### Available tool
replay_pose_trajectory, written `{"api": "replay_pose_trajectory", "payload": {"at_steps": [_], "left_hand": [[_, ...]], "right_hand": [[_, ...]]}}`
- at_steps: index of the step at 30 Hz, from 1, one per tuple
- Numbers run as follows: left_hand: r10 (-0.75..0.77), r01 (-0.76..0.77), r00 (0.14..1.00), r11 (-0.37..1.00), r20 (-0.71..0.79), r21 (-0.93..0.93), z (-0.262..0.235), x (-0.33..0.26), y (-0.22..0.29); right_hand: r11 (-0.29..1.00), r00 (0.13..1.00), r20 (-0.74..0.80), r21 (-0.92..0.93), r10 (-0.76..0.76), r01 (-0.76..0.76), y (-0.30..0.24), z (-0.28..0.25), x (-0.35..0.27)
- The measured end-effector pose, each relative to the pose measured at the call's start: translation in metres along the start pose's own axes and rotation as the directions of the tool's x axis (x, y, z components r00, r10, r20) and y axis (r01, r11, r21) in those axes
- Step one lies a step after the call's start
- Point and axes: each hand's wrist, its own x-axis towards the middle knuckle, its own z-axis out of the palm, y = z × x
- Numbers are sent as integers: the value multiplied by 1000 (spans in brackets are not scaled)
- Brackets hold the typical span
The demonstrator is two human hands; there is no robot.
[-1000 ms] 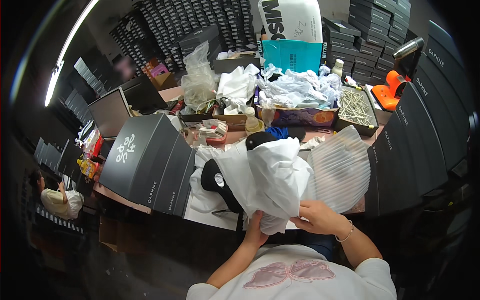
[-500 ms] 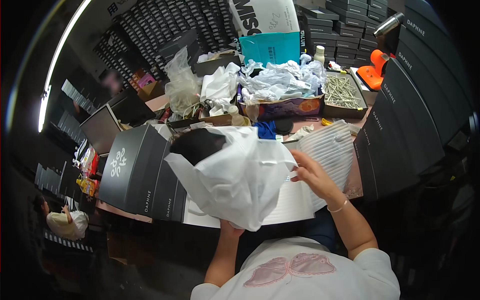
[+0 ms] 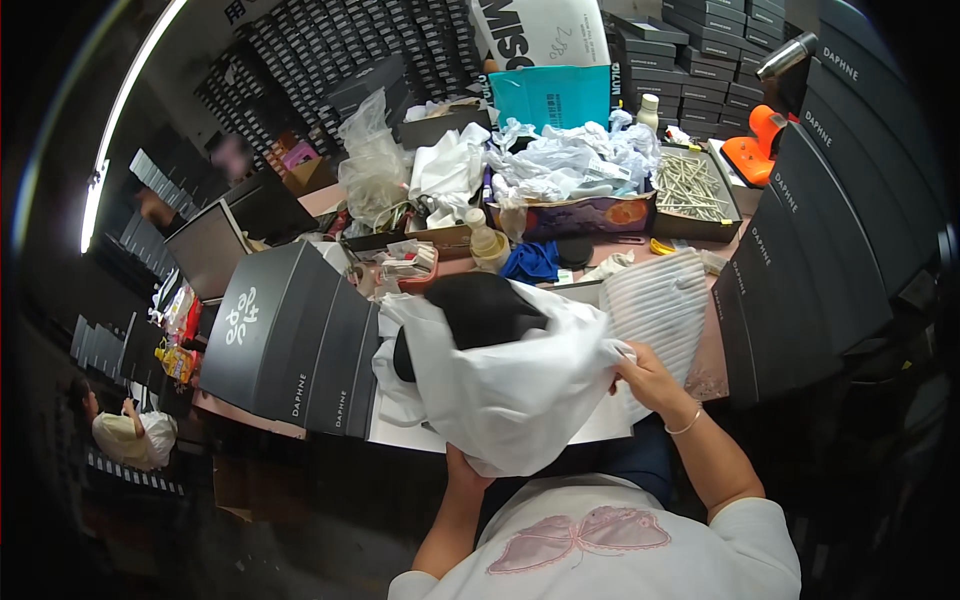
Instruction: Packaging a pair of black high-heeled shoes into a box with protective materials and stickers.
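Note:
A white fabric bag (image 3: pixel 510 385) hangs in front of me over the near table edge. A black shoe (image 3: pixel 478 312) lies partly inside its open top. My right hand (image 3: pixel 650 380) grips the bag's right edge, next to a stack of ribbed clear plastic sheets (image 3: pixel 660 305). My left hand (image 3: pixel 462 468) is under the bag's lower end, mostly hidden by the cloth, and appears to hold it from below.
Dark flat boxes (image 3: pixel 290 340) lean at the left and a taller stack (image 3: pixel 820 250) at the right. Behind are crumpled white bags (image 3: pixel 560 160), a tray of metal pieces (image 3: pixel 690 185), a small bottle (image 3: pixel 485 240) and blue cloth (image 3: pixel 530 262). Another person (image 3: pixel 125 435) sits far left.
The white bag has been pulled lower and toward me, and the black shoe now shows more at its open top. My right hand slid down along the bag's right edge.

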Motion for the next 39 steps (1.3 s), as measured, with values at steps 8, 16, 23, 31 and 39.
{"api": "replay_pose_trajectory", "payload": {"at_steps": [8,16,23,31,39], "left_hand": [[211,-233,958,968,-192,-96,-39,30,15],[165,-158,985,770,47,618,-42,33,50],[372,-277,851,917,-371,286,58,56,79],[826,-538,422,560,-374,630,113,79,91],[962,-766,192,271,-194,583,156,50,120]], "right_hand": [[553,436,570,-813,697,181,-13,76,-39],[929,914,216,-65,-343,364,-112,15,4],[942,905,-363,163,-220,295,-93,-42,-15],[905,703,-673,119,-228,408,-84,-70,-30],[905,594,-736,-58,-325,422,-71,-89,-25]]}}
